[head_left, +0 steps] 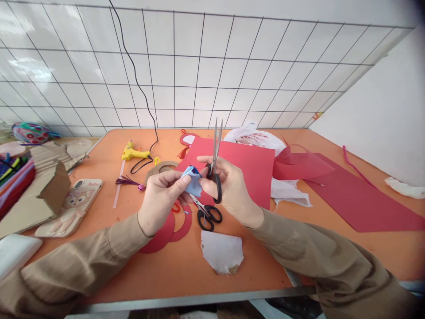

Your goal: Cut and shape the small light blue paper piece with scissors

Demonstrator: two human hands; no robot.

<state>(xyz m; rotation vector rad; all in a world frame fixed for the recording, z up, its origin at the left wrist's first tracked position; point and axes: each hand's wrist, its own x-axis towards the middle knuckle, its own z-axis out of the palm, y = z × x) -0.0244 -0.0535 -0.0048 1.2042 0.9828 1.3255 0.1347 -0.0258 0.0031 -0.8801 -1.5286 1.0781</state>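
Between the thumb and fingers of my left hand [163,195] is a small folded piece of light-blue fabric [195,186] with a dark-blue patch. My right hand [232,188] has black-handled scissors [216,155] hooked on its fingers, blades pointing up and slightly parted. Its thumb reaches to the right edge of the fabric. Below my hands a second pair of scissors [209,217] lies on the orange table [159,279], its blades partly hidden. Beside it are red paper rings [183,229], and nearer me lies a white scrap [222,250].
Red paper sheets [255,170] spread behind and right of my hands, near a white plastic bag [257,138]. On the left are a yellow glue gun [133,152] with its cord, a purple tassel [126,180], a phone [71,208] and torn cardboard [40,199].
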